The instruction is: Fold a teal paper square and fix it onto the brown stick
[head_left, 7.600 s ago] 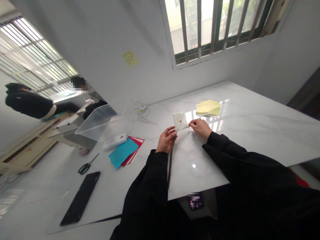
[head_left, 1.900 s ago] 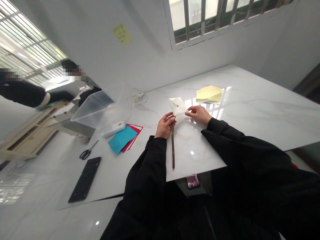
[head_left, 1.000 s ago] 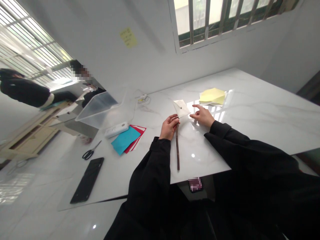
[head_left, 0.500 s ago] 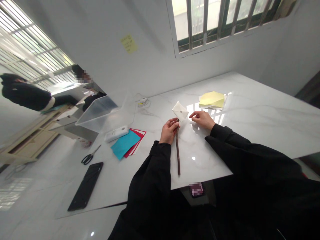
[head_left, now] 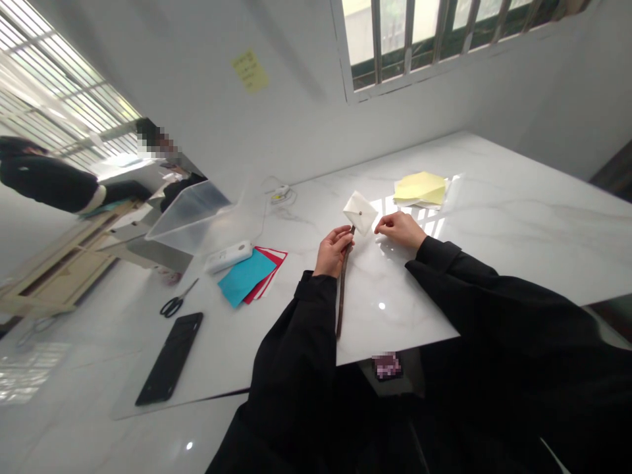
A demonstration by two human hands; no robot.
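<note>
A white folded-paper pinwheel (head_left: 361, 213) with a small round pin at its centre tops a thin brown stick (head_left: 343, 293). My left hand (head_left: 333, 252) is closed around the stick just below the paper. The stick's lower end reaches down toward the table's front edge. Just right of the pinwheel is my right hand (head_left: 402, 230), its fingers curled together and apart from the paper. I see nothing between those fingers.
Yellow paper sheets (head_left: 421, 189) lie behind my right hand. To the left are blue paper (head_left: 247, 277), red paper (head_left: 277, 266), a white device (head_left: 228, 257), scissors (head_left: 178, 299), a black phone (head_left: 170, 359) and a clear plastic bin (head_left: 190, 220). Other people (head_left: 47, 174) are farther left.
The pinwheel has turned slightly and tilted right, while the stick's lower end has swung left. My right index finger, stretched out before, is now drawn in with the other fingers.
</note>
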